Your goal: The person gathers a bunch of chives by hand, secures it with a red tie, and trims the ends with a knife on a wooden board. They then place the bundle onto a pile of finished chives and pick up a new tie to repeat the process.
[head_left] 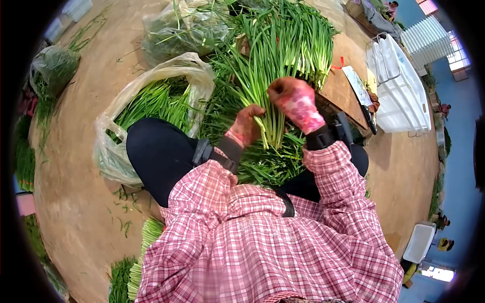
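My left hand point(246, 124), in a stained pink glove, is closed around the lower stems of a bunch of garlic chives point(273, 123). The pale stem ends point toward my lap and the long green leaves fan away from me. Just right of the bunch, my right hand point(294, 101), in a pink patterned glove, has its fingers curled shut against the stems. What lies inside those fingers is hidden. Beyond my hands a big pile of garlic chives point(303, 38) rests against a wooden board point(348, 103). Loose leaves point(270, 164) lie between my knees.
To the left stands an open plastic bag point(108, 151) of greens, with another filled bag point(184, 30) behind it. A knife point(357, 86) with a black handle lies on the board. White crates point(399, 86) stand at the right. Trimmed bundles point(149, 235) lie near my left side.
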